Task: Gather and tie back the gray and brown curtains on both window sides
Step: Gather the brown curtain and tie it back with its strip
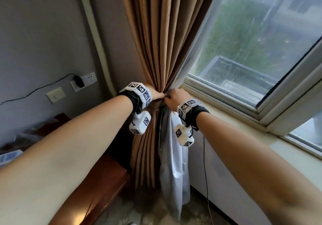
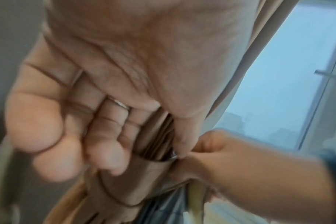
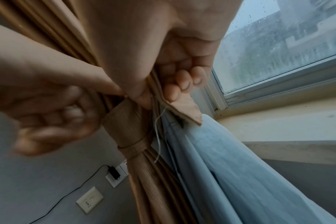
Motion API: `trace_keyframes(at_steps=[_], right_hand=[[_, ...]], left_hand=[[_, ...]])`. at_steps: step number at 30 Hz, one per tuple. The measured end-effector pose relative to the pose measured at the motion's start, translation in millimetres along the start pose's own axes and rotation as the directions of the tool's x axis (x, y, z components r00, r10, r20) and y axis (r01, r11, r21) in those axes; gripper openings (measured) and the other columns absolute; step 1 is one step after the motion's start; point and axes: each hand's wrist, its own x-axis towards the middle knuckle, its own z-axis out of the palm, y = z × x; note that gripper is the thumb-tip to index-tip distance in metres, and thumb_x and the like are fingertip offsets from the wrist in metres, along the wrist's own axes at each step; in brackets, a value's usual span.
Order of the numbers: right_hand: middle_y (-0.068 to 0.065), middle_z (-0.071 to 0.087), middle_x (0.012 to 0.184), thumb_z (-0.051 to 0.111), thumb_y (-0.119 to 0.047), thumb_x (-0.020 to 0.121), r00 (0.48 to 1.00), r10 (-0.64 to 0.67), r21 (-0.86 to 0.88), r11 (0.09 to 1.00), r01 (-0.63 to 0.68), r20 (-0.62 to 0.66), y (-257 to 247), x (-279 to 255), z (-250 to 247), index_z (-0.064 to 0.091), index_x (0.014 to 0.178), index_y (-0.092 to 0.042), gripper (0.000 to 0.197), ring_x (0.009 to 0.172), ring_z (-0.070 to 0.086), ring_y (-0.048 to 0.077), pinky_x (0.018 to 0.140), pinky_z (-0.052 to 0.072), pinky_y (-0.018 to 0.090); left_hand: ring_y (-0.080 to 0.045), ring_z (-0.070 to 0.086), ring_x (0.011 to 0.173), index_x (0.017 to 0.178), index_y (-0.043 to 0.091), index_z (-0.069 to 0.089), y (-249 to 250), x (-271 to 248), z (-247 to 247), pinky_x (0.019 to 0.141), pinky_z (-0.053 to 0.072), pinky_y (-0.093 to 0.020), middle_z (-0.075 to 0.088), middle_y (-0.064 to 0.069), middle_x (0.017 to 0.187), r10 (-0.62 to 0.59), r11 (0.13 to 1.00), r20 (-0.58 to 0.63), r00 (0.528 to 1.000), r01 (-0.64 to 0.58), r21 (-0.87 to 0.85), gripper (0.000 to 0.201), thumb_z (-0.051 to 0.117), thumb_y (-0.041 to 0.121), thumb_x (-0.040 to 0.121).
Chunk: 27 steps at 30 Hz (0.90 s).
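The brown curtain (image 1: pixel 156 42) hangs gathered beside the window, with the pale gray curtain (image 1: pixel 174 155) bunched on its right. A brown fabric tie-back (image 3: pixel 125 125) wraps the bundle at its waist. My left hand (image 1: pixel 161 95) pinches the tie-back's upper edge (image 2: pixel 136 174) with thumb and forefinger. Its other fingers (image 2: pixel 105 148) are curled loosely. My right hand (image 1: pixel 171 97) meets it from the right. Those fingers (image 3: pixel 182 84) curl over the tie-back's pointed loose end (image 3: pixel 186 112). A thin thread (image 3: pixel 158 136) dangles below. The spot where the hands join is hidden.
The window (image 1: pixel 252 42) and its pale sill (image 1: pixel 244 120) run to the right. On the gray wall at left are a socket with a black charger (image 1: pixel 80 82), a switch plate (image 1: pixel 55 95) and a white pipe (image 1: pixel 94 33). Dark wooden furniture (image 1: pixel 97 181) stands below left.
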Motion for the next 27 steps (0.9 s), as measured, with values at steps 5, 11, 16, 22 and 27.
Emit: trace_keyframes(at_steps=[5,11,16,22,27], right_hand=[[0.018,0.068,0.109,0.054,-0.024,0.091,0.999,0.028,0.000,1.000,-0.028,0.046,-8.3,5.9,-3.6,0.067,0.114,-0.008,0.031,0.098,0.064,0.035,0.069,0.040,0.027],[0.015,0.069,0.099,0.058,-0.027,0.090,0.988,-0.098,-0.047,0.993,0.104,0.123,-6.4,0.0,-9.4,0.071,0.105,-0.011,0.025,0.093,0.064,0.033,0.068,0.041,0.029],[0.005,0.060,0.081,0.061,-0.029,0.089,0.956,-0.230,-0.061,0.968,0.245,0.183,2.7,-9.6,-19.2,0.072,0.094,-0.010,0.022,0.080,0.057,0.025,0.067,0.037,0.026],[0.005,0.055,0.078,0.059,-0.021,0.090,0.931,-0.305,-0.079,0.942,0.326,0.203,16.5,-15.8,-39.1,0.068,0.086,-0.004,0.020,0.076,0.049,0.021,0.069,0.039,0.029],[0.001,0.056,0.074,0.062,-0.032,0.092,0.948,-0.242,-0.074,0.962,0.262,0.208,26.3,-16.8,-47.0,0.071,0.086,-0.011,0.023,0.072,0.049,0.018,0.066,0.034,0.024]], left_hand=[[-0.017,0.060,0.051,0.073,0.011,0.072,4.0,-16.6,-14.8,0.054,0.047,-0.022,0.070,-0.004,0.063,0.218,0.973,0.119,0.969,-0.225,0.044,0.019,0.066,0.028,0.079],[-0.022,0.062,0.105,0.116,0.027,0.069,-15.7,-9.0,0.6,0.091,0.050,-0.034,0.068,-0.001,0.113,0.454,0.870,-0.066,0.888,-0.427,0.248,0.047,0.078,0.027,0.070],[-0.024,0.056,0.110,0.100,0.038,0.070,-12.4,-8.1,10.5,0.101,0.032,-0.049,0.066,0.003,0.101,0.381,0.881,-0.086,0.920,-0.333,0.337,0.027,0.073,0.044,0.074],[-0.032,0.052,0.118,0.104,0.034,0.068,3.5,-10.4,34.9,0.106,0.026,-0.054,0.065,-0.006,0.113,0.369,0.870,-0.058,0.928,-0.323,0.373,0.021,0.053,0.030,0.090],[-0.025,0.062,0.092,0.066,0.031,0.060,11.4,-7.8,32.5,0.087,0.046,-0.038,0.066,0.002,0.080,0.365,0.905,0.038,0.930,-0.364,0.219,0.019,0.067,0.045,0.075]])
